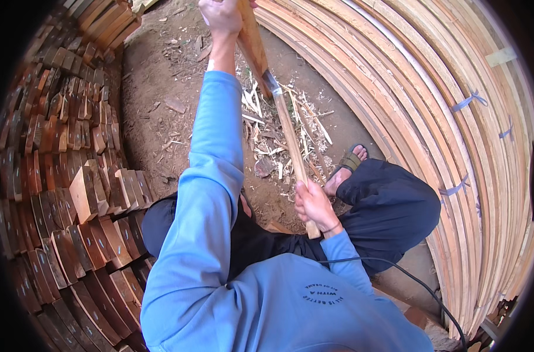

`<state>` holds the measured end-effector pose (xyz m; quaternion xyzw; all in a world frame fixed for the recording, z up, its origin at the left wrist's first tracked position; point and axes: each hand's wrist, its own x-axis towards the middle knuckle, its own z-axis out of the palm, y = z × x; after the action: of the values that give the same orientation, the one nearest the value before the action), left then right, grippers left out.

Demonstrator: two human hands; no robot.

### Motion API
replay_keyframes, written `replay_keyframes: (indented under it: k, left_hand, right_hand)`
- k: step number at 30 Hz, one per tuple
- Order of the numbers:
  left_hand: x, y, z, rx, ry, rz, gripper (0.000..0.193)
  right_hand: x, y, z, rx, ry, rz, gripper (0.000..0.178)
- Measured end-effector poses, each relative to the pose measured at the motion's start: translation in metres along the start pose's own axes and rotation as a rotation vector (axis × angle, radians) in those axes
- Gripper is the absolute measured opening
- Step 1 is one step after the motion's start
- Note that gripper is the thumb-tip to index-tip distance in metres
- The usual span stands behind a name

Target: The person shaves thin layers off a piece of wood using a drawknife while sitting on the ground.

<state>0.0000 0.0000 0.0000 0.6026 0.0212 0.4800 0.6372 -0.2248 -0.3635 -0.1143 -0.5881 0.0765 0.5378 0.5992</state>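
My left hand (222, 16) is closed around a thick length of wood (252, 44) at the upper edge of the view, with my arm stretched far out. Low in the middle, my right hand (315, 205) grips the long wooden handle (290, 129) of a bladed tool, close to its butt end. The tool's short metal blade (271, 82) lies against the lower end of the wood; its exact shape is hard to make out. Pale shavings and splinters (279, 141) litter the dirt beneath.
Stacked brown wood blocks (79, 234) rise along the left. Long pale planks (407, 88), some tied with blue strips (470, 101), run down the right side. My sandalled foot (352, 161) and bent knees frame the work spot. A black cable (419, 278) crosses my right side.
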Motion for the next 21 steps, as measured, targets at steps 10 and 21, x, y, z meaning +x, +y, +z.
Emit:
replay_keyframes:
  k: [10,21]
  left_hand:
    - [0.003,0.005,-0.007,-0.054,0.095,-0.090,0.023]
    - [0.003,0.012,-0.031,0.010,0.148,-0.022,0.028]
  right_hand:
    - [0.014,-0.012,0.009,-0.021,0.049,-0.054,0.022]
    - [-0.011,0.005,0.012,-0.025,0.028,0.000,0.019]
